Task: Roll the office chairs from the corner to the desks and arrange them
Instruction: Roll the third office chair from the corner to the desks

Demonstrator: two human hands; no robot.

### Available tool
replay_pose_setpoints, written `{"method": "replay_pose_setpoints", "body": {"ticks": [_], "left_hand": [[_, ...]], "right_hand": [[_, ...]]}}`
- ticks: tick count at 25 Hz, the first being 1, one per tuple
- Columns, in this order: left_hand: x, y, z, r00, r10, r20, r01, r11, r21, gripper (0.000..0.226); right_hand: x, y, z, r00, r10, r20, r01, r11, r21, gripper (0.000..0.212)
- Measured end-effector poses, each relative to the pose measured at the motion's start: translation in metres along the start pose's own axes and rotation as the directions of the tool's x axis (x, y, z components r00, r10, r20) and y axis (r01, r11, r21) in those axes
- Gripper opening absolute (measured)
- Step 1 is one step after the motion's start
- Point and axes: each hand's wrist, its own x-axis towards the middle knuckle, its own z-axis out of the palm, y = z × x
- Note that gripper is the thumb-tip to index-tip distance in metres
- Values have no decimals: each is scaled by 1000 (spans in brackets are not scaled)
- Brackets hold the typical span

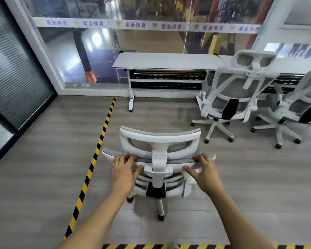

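A white office chair (159,139) with grey mesh stands right in front of me, its back toward me. My left hand (124,169) grips the top edge of its backrest on the left side. My right hand (204,170) grips the same edge on the right side. Ahead stands a white desk (169,60) against the glass wall, with nothing in front of it. A second white chair (235,90) sits at the desk's right end, and a third chair (298,108) stands further right at the neighbouring desk (287,64).
Yellow-black floor tape (99,146) runs along the left of the chair and across the bottom edge. A glass wall (133,33) closes the far side and a dark glass partition (13,78) the left. Grey wood floor lies between the chair and the desk.
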Motion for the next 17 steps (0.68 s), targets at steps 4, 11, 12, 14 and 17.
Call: {"method": "replay_pose_setpoints", "body": {"ticks": [4, 11, 12, 14, 17], "left_hand": [[142, -8, 48, 999, 12, -38, -10, 999, 36, 30], [375, 12, 130, 998, -44, -51, 52, 984, 169, 28], [405, 9, 144, 998, -42, -40, 48, 987, 151, 28], [457, 4, 167, 998, -59, -29, 63, 987, 146, 34], [538, 0, 197, 994, -103, -36, 108, 981, 158, 40]], "right_hand": [[157, 25, 19, 998, -65, -10, 65, 997, 27, 53], [434, 62, 34, 989, -150, 12, 150, 976, -155, 46], [467, 65, 39, 990, -140, 21, 142, 976, -166, 46], [528, 70, 51, 989, -124, 78, 137, 975, -176, 48], [618, 81, 65, 993, -81, 90, 92, 989, -117, 47]]}}
